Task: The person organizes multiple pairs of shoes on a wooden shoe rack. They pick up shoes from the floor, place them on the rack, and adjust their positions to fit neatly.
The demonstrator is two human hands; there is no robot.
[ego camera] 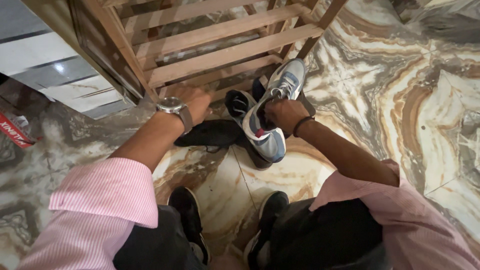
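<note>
Fingers of the right hand (285, 114) are clamping the grey-blue sneaker (272, 107) mid-frame; the left hand (196, 101), closure unclear, is touching the black shoe (212, 134). That one-handed pinch risks dropping it.

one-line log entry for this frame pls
left hand: on black shoe, by wooden rack | right hand: grips grey-blue sneaker, lifted, tilted | surface: marble floor

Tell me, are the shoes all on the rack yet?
Not yet. The wooden rack shows no shoes on its slats. The right hand holds a grey-blue sneaker up before it. The left hand is down by a black shoe on the marble floor.
</note>
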